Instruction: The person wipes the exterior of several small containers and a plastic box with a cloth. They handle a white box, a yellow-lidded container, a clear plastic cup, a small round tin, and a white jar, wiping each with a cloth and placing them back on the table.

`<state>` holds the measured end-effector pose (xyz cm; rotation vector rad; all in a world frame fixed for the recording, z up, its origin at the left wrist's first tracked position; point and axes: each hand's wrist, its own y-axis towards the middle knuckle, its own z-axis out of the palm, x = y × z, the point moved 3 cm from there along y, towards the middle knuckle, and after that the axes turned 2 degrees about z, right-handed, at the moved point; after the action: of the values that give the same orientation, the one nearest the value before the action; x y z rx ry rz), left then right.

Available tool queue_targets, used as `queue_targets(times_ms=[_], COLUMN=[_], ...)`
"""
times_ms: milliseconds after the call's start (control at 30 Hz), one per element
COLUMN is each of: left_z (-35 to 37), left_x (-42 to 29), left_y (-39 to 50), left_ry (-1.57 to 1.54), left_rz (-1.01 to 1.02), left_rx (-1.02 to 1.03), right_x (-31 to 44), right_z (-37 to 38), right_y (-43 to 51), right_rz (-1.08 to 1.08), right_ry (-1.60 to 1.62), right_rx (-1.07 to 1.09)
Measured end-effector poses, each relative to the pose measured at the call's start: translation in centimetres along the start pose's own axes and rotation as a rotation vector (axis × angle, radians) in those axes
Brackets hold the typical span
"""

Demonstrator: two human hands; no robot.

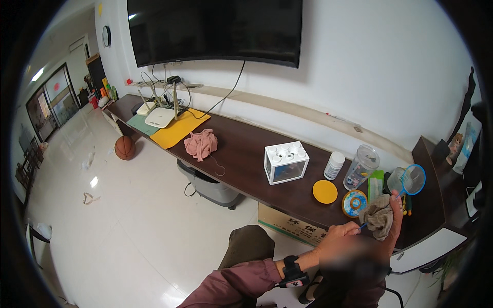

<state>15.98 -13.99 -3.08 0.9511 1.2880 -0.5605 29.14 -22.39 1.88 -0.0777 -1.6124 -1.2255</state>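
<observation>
My left hand pinches the lower end of the blue handle of a small net with a round hoop. A crumpled grey-brown cloth is in my right hand, bunched around that handle just below the hoop. Beside the cloth on the dark wooden cabinet top lie a round blue and orange disc and a yellow round lid. A clear patterned tumbler, a white bottle and a green packet stand behind them. A blurred patch hides part of my wrists.
A white block-shaped box with dark windows stands mid-cabinet. Farther left are a pink cloth and a white router on yellow and green sheets. A grey bin and a cardboard box sit below; a basketball rests on the floor.
</observation>
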Motion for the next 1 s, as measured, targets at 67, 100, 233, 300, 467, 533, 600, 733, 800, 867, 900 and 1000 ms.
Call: queue_targets(times_ms=[67, 100, 233, 300, 467, 533, 600, 733, 800, 867, 900, 1000], left_z=[0.2, 0.1, -0.7, -0.9, -1.4, -1.4, -1.0, -0.6, -1.1, -1.7, -2.0, -2.7], left_x=[0.1, 0.1, -0.9, -1.4, -1.0, -0.6, -0.3, 0.3, 0.2, 0.1, 0.0, -0.5], left_y=[-0.2, -0.4, -0.6, -0.7, 0.1, 0.2, -0.1, -0.8, -0.7, -0.5, -0.5, -0.6], left_ry=[-0.188, -0.134, 0.186, 0.260, 0.063, -0.102, -0.285, -0.414, -0.400, -0.366, -0.337, -0.193], left_rz=[-0.033, -0.043, 0.163, 0.277, 0.158, 0.054, -0.057, -0.236, -0.145, -0.118, -0.083, -0.012], left_rx=[0.046, 0.018, -0.256, -0.342, -0.372, -0.262, -0.080, 0.005, -0.077, -0.172, -0.184, -0.224], right_x=[-0.2, -0.3, 0.0, 0.9, 1.4, 1.4, 1.9, 2.3, 1.5, 0.4, 0.1, 0.1], right_z=[-0.5, -0.5, -0.6, 0.1, 3.5, 3.8, 3.3, 2.0, 2.2, 3.3, 3.6, 3.6], right_y=[0.1, 0.3, 1.3, 1.0, 0.9, 1.6, 2.0, 1.5, 1.5, 1.5, 1.4, 1.2], right_rz=[-0.065, -0.113, 0.095, 0.132, 0.561, 0.639, 0.581, 0.396, 0.449, 0.601, 0.655, 0.741], right_ry=[-0.127, -0.259, -0.088, -0.048, 0.230, 0.235, 0.289, 0.291, 0.335, 0.164, -0.043, 0.249], right_rx=[0.020, 0.028, -0.013, -0.042, 0.125, -0.012, -0.103, -0.281, -0.223, 0.052, 0.123, 0.073])
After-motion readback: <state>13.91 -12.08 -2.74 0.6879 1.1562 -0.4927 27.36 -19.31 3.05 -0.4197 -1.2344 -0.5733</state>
